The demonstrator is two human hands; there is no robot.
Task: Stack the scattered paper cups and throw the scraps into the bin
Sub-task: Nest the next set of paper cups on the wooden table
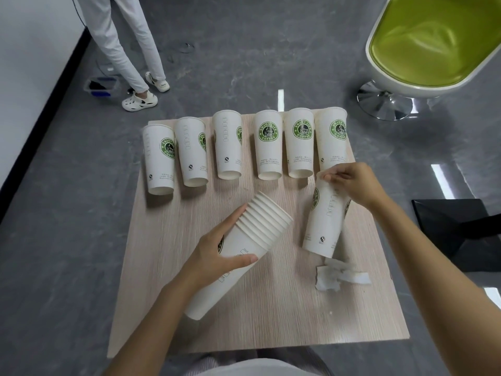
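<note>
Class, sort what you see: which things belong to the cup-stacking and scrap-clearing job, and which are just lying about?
Belongs to the job: cup stack held by the left hand; single cup pinched by the right hand; row of six cups; paper scraps.

Just lying about: green chair; another person's legs; black object.

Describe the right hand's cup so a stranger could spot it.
Start at the wooden table and its far row of six cups. Nearer, on the right, one cup leans beside torn paper scraps. Only it is pinched by the right hand; the left hand holds a nested stack.
</note>
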